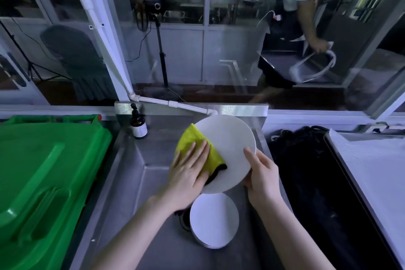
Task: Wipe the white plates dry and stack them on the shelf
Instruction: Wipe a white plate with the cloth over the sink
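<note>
Right grip (262, 180) curls round the near right rim of a round white ceramic plate (230, 138), held tilted above a steel sink (135, 182). Left grip (188, 174), fingers flat, presses a yellow cloth (194, 141) on its face. Underneath, nearer, lies a stack of white plates (213, 221), perhaps four.

**Both hands raised at frame centre**

Two bare forearms rise from the lower edge toward the middle of the frame. The left hand (188, 174) lies flat, fingers straight and close together, pressing on a cloth (192, 136). The right hand (262, 176) grips a plate (228, 138) by its rim, thumb on its face, other fingers behind.
</note>
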